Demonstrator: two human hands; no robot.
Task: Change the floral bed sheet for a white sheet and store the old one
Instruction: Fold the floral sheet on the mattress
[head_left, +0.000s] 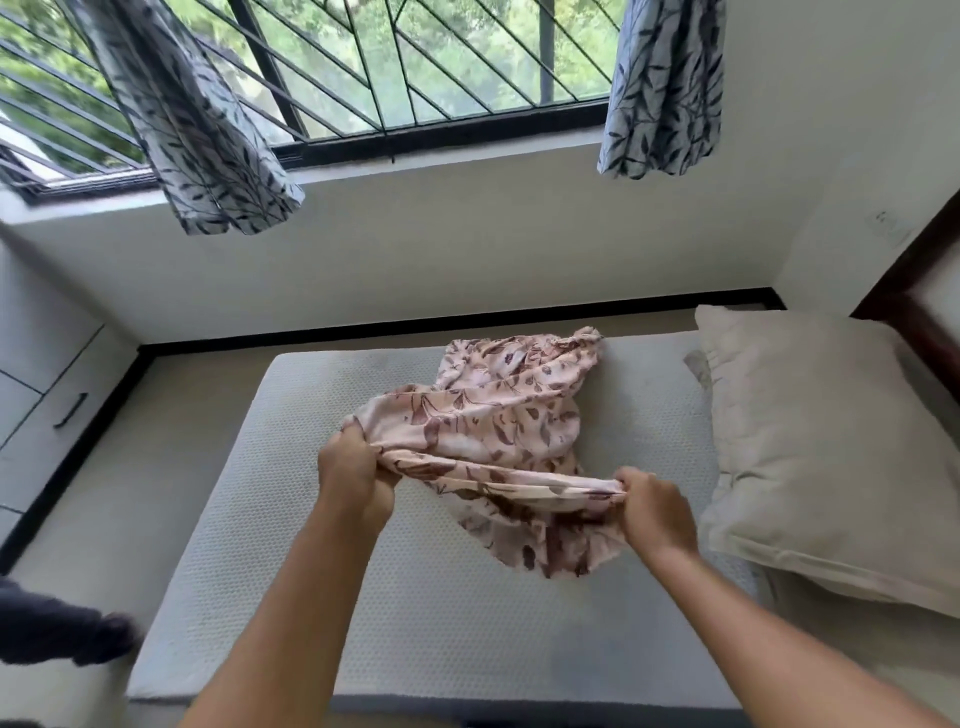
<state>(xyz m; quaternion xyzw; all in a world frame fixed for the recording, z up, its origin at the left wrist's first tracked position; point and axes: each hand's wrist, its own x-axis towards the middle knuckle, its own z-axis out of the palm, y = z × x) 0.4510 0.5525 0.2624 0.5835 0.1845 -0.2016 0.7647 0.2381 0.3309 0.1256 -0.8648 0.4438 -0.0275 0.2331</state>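
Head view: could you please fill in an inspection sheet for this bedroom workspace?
Surface: mattress bare, no sheet on it.
Job's things: floral sheet bunched, held up at its near edge; no white one seen.
Clutter: pillow at the right; dark thing at the left edge, unclear.
Grippers: left hand and right hand each grip the floral sheet's edge.
Cables: nothing seen.
Surroundings: barred window, curtains, drawers at left.

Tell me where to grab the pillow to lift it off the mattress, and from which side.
Probably the long left edge of the pillow, reached from over the bare mattress. That edge lies free, while the opposite side sits close by the dark headboard. The left hand and right hand both grip the floral sheet, so free one first.
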